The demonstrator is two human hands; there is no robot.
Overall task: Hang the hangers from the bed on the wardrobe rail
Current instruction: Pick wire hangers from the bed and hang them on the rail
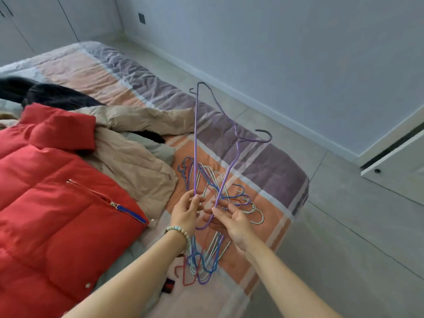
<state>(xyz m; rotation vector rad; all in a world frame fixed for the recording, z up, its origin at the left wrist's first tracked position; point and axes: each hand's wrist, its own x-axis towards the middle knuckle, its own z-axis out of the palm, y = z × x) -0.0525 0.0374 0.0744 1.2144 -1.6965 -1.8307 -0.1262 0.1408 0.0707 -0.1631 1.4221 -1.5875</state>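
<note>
A purple wire hanger [195, 138] stands lifted above the bed, its hook pointing right. My left hand [186, 213], with a bead bracelet on the wrist, pinches its long straight bar near the lower end. My right hand [231, 222] holds the hanger's bent lower corner with curled fingers. Under both hands a tangled pile of several wire hangers [207, 260] in blue, white, red and purple lies on the bed [273, 166], which has an orange, purple and white checked cover. No wardrobe rail is in view.
A red puffer jacket [52, 193] covers the bed's left side, with a beige coat [137, 145] and dark clothes [46, 92] behind it. Grey tiled floor [355, 226] runs along the bed's right side. A white cabinet door [399, 166] stands at the right edge.
</note>
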